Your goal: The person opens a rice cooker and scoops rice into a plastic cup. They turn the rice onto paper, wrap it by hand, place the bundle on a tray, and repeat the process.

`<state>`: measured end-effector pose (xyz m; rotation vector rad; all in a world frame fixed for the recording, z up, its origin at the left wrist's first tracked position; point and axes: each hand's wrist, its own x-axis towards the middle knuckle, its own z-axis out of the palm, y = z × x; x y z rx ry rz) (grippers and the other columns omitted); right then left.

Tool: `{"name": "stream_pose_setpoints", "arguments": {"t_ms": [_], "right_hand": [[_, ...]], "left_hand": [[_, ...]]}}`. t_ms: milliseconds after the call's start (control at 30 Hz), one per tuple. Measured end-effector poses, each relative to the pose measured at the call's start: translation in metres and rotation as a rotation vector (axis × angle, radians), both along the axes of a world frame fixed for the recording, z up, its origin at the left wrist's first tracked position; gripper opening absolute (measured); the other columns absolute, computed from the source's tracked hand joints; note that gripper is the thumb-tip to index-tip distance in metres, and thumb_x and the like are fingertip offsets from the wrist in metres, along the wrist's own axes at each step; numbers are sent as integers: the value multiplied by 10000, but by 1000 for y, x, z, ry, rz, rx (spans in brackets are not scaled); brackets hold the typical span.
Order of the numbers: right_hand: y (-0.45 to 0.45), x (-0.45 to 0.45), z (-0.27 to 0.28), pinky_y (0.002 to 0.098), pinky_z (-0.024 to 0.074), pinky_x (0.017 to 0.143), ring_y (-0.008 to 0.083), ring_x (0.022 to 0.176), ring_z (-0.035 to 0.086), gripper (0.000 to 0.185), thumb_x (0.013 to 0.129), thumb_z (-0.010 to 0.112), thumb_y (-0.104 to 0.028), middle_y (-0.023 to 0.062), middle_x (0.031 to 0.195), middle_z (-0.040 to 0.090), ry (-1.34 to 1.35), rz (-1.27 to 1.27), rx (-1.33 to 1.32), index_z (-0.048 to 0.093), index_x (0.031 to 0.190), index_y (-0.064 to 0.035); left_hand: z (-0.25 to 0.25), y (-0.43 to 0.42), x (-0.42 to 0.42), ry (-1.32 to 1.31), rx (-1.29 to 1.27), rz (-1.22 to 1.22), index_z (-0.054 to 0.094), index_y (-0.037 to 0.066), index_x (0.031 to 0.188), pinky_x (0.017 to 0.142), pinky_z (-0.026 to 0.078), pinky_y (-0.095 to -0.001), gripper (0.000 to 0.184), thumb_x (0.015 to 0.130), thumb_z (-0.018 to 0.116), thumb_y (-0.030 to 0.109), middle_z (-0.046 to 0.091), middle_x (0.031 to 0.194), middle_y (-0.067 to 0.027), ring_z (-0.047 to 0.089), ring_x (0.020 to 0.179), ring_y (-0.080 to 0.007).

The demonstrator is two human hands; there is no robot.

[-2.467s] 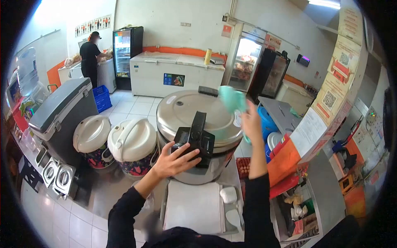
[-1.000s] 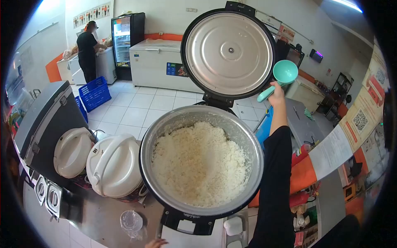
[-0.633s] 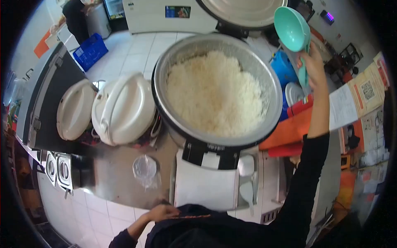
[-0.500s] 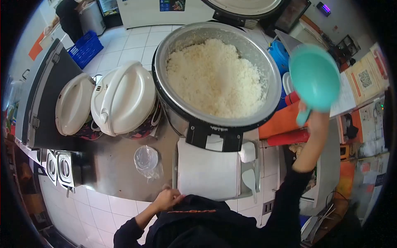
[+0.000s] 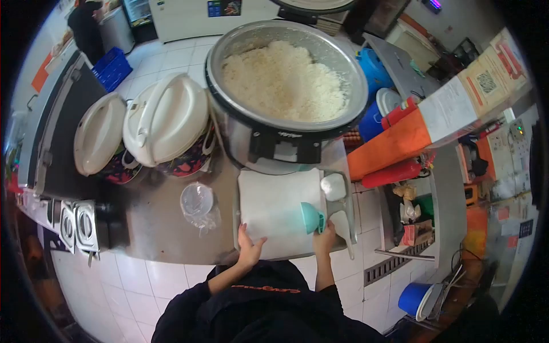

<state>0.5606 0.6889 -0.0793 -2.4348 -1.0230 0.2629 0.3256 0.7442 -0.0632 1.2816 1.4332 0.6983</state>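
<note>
My right hand [image 5: 324,240] is closed round the short handle of a teal plastic scoop [image 5: 309,217], which is over the right part of a stack of white paper sheets [image 5: 269,197]. At the stack's lower left edge is my left hand [image 5: 250,250], thumb and fingers apart, touching or just above the paper. The sheets lie in a metal tray [image 5: 235,214]. To their right in the tray are a white rice paddle [image 5: 342,226] and a small white lump or container [image 5: 333,187]. Beyond the tray stands a large cooker pot [image 5: 274,128] of cooked rice [image 5: 280,86].
Two lidded containers [image 5: 166,123] stand to the left, near a clear plastic cup in a bag [image 5: 197,200]. Lidded metal pans [image 5: 86,228] sit at the far left. An orange-fronted shelf [image 5: 389,140] is on the right. Another person [image 5: 87,31] is at the back left.
My right hand has brought the teal scoop from the upper right down to the paper sheets. My left hand has moved up and right to the stack's lower left edge.
</note>
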Motion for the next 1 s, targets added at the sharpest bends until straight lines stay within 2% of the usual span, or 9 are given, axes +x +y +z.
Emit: {"name": "stream_pose_setpoints", "arguments": {"t_ms": [67, 167, 367, 467, 567, 633, 833, 933, 1000], "right_hand": [[8, -11, 11, 402, 395, 879, 386, 1008, 487, 384, 661, 650, -58, 256, 1074, 505, -107, -51, -52, 545, 1003, 80], [10, -4, 15, 394, 401, 856, 345, 983, 503, 300, 694, 637, -100, 224, 1053, 508, -2, -66, -128, 567, 957, 24], [7, 20, 8, 423, 457, 685, 427, 750, 569, 211, 653, 675, -143, 249, 791, 597, 42, 9, -144, 612, 754, 31], [9, 22, 27, 432, 457, 691, 381, 768, 591, 288, 637, 691, -149, 219, 807, 612, 93, 136, -245, 599, 858, 10], [2, 29, 21, 381, 456, 679, 316, 766, 610, 272, 662, 680, -126, 177, 829, 626, 367, 164, 34, 595, 877, 17], [10, 13, 51, 287, 443, 697, 150, 798, 573, 286, 681, 699, -69, 62, 853, 618, 607, 256, 150, 581, 929, 11], [16, -11, 46, 291, 418, 715, 144, 808, 535, 354, 656, 713, -52, 58, 889, 591, 749, -32, 291, 570, 973, 15], [5, 3, 44, 296, 427, 693, 143, 769, 547, 313, 650, 711, -55, 61, 855, 601, 759, -79, 167, 587, 927, 23], [-2, 15, 42, 298, 437, 666, 145, 731, 560, 267, 651, 703, -48, 63, 819, 612, 667, 69, 59, 601, 884, 29]], "left_hand": [[7, 3, 6, 99, -44, -5, 162, -69, 1282, 1020, 200, -427, 840, 703, 681, 248, 233, 1297, -264, 229, 1214, -384], [7, 9, 9, 176, -78, -18, 143, -76, 1281, 1018, 194, -446, 874, 696, 683, 284, 217, 1296, -265, 212, 1204, -399], [5, 8, 4, 169, -66, -71, 142, -68, 1284, 1012, 195, -455, 877, 694, 678, 299, 216, 1292, -265, 204, 1203, -411], [11, 10, 6, 185, -76, -37, 155, -60, 1285, 1010, 202, -454, 870, 693, 678, 304, 228, 1286, -268, 217, 1197, -416], [7, 13, 7, 211, -62, 11, 168, -54, 1287, 1006, 212, -451, 863, 693, 676, 313, 244, 1278, -269, 235, 1191, -416], [7, 19, 3, 198, -50, 27, 175, -51, 1287, 1003, 218, -449, 861, 693, 675, 319, 253, 1274, -269, 243, 1188, -415], [4, 53, -9, 51, -351, -52, 272, -69, 1258, 984, 280, -447, 818, 704, 650, 401, 330, 1251, -283, 280, 1197, -418], [12, 67, -6, 203, -396, -189, 309, -74, 1237, 973, 303, -437, 802, 712, 633, 438, 364, 1243, -276, 318, 1195, -396], [21, 67, -1, 321, -424, -261, 322, -76, 1223, 973, 306, -429, 790, 713, 632, 442, 369, 1242, -270, 331, 1193, -381]]}}
